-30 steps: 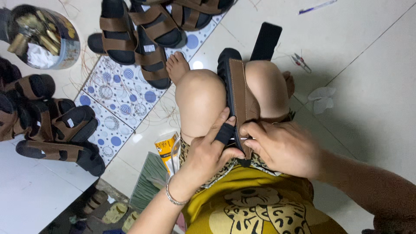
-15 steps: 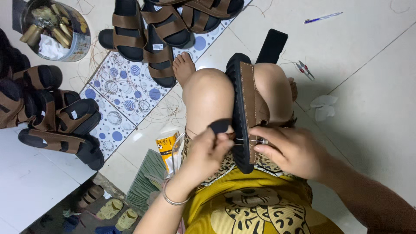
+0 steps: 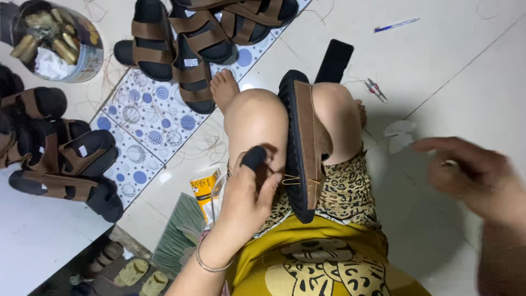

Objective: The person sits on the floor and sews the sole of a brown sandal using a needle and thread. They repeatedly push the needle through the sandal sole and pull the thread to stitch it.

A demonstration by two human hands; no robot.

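Black-soled sandal with brown leather straps [image 3: 304, 148] wedged between knees — left hand [image 3: 246, 200] beside it, fingers curled together; right hand [image 3: 471, 175] well apart, blurred, fingers spread.

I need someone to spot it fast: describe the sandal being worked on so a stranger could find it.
Look at the person's bare knees in the middle. The sandal stands on edge, clamped between them, beside the left hand. Unlike the sandals on the patterned tiles, it is off the floor, black sole facing left, brown strap right.

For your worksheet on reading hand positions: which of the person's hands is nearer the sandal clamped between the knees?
Left. The left hand sits beside the sandal, by its sole; the right hand is off to the side, clear of it.
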